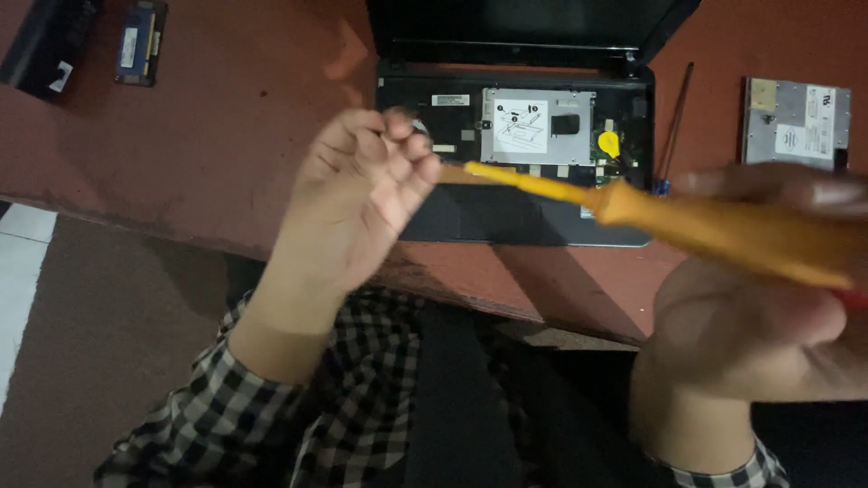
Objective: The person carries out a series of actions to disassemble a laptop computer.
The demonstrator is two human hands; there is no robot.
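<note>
My right hand (768, 316) grips the thick orange handle of a screwdriver (714, 230) held up in front of me. Its thinner orange shaft runs left to my left hand (366, 194), whose curled fingers pinch the tip end. Both hands hover above the near table edge. Behind them lies an opened black laptop (515, 212) with its keyboard removed, showing a silver hard-drive caddy (538, 126) and a small yellow tab (609, 143).
On the reddish-brown table (226, 136) lie a thin dark screwdriver (674, 126) right of the laptop, a silver drive (796, 122) at far right, a memory module (140, 43) and a black part (45, 45) at top left. Floor shows below left.
</note>
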